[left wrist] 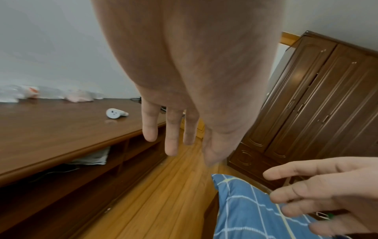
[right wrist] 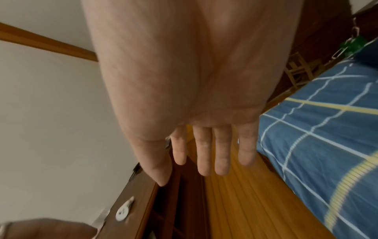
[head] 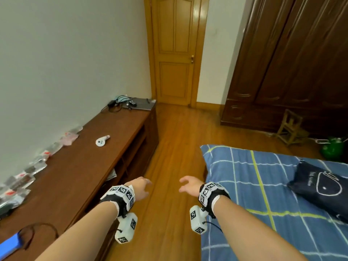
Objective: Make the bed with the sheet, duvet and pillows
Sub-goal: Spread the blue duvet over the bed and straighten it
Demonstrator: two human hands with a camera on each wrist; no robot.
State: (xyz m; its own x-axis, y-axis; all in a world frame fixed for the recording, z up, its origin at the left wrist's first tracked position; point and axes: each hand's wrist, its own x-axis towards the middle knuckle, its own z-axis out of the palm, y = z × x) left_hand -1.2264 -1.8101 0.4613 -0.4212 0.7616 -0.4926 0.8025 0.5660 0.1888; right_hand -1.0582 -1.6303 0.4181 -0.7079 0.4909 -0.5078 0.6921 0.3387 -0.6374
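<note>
Going L to R: long wooden cabinet (head: 79,166) runs along the wall, w/ a white controller (head: 101,141) near the middle of its top and plastic packets (head: 28,172) lined along its back edge. Your left hand (head: 140,188) hangs over the floor (head: 177,147) beside the cabinet's front edge, fingers relaxed and apart, holding nothing. Your right hand (head: 189,183) is just beside the bed's left edge, also loose, empty, fingers spread.

The blue checked sheet (head: 263,185) already lies over the mattress, its far-left corner rounded and a bit slack. A dark blue pillow (head: 320,185) sits toward the right edge of the bed. Duvet isn't in view.

Handling, as I judge it: the sheet is thin, soft, light, prob. slides easily on the mattress. Take it at the corner or along the side hem, pinch w/ both hands and pull taut. The pillow is soft and light, so grab it by its short ends.
</note>
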